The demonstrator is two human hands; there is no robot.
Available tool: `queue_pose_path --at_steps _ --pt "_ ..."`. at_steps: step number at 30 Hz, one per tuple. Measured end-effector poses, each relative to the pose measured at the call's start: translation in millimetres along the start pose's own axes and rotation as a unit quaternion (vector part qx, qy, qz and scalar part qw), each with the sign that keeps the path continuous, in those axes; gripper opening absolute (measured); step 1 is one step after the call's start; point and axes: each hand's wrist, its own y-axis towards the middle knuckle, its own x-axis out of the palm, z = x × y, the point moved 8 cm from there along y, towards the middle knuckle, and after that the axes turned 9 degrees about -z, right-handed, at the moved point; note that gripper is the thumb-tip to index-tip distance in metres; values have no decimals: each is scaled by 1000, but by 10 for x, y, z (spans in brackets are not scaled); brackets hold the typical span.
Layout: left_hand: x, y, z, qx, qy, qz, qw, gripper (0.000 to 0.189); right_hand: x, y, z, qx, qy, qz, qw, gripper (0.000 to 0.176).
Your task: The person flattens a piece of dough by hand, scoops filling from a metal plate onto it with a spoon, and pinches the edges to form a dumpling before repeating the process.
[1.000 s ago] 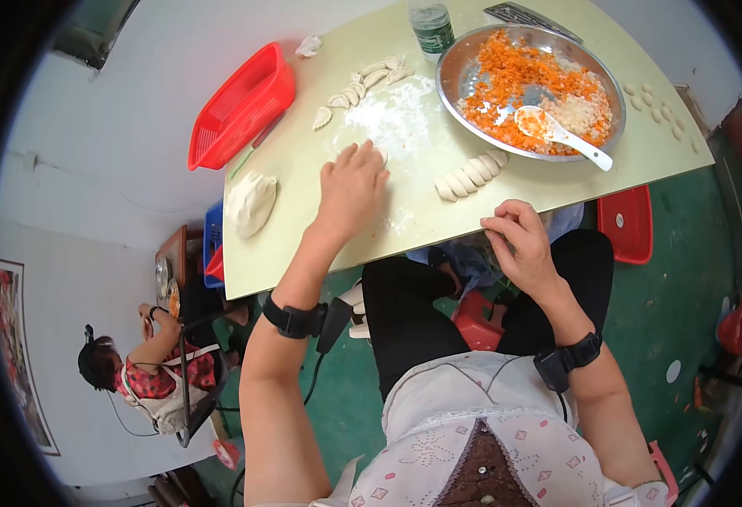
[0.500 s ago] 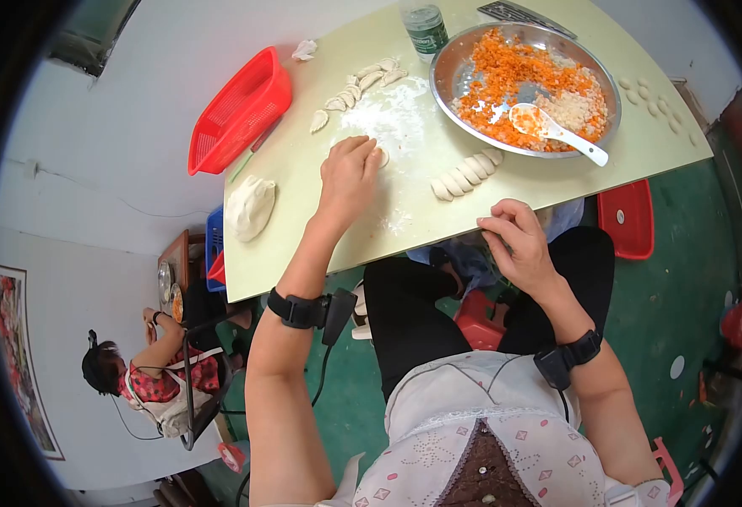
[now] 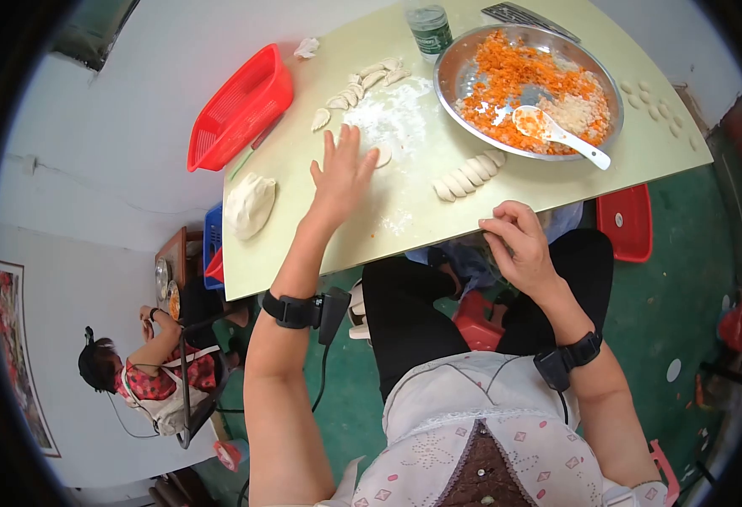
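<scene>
My left hand (image 3: 343,175) is over the floured part of the table, palm down with its fingers spread and nothing in it. Just to the right of its fingertips lies a small round piece of dough (image 3: 383,155). My right hand (image 3: 519,247) rests at the table's front edge, fingers loosely bent and apart, with nothing seen in it. Beyond that hand is a row of cut dough pieces (image 3: 470,176). A large lump of dough (image 3: 250,206) sits at the left. Folded dumplings (image 3: 359,83) lie in a curved line farther back.
A steel basin (image 3: 444,89) holds chopped orange and pale filling, with a white spoon (image 3: 561,138) in it. Nearby stand a plastic bottle (image 3: 429,32) and a red basket (image 3: 240,110). More dough pieces (image 3: 654,106) lie at right. Another person (image 3: 155,380) sits at left.
My left hand has lifted and opened its fingers, moving slightly left and uncovering more of the round dough piece. The right hand has stayed at the table edge.
</scene>
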Motion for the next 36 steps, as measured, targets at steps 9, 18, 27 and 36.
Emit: queue_pose_path --at_steps 9,18,27,36 --pt "232 -75 18 49 27 -101 993 81 36 6 -9 6 -13 2 1000 21" --pt "203 -181 14 42 137 -88 986 76 23 -1 -25 1 -15 9 1000 22" --pt "-30 -164 141 129 71 -74 986 75 29 -11 -5 3 -17 10 1000 21" --pt "62 -187 -63 92 178 -164 966 73 40 0 -20 3 -19 20 1000 21"
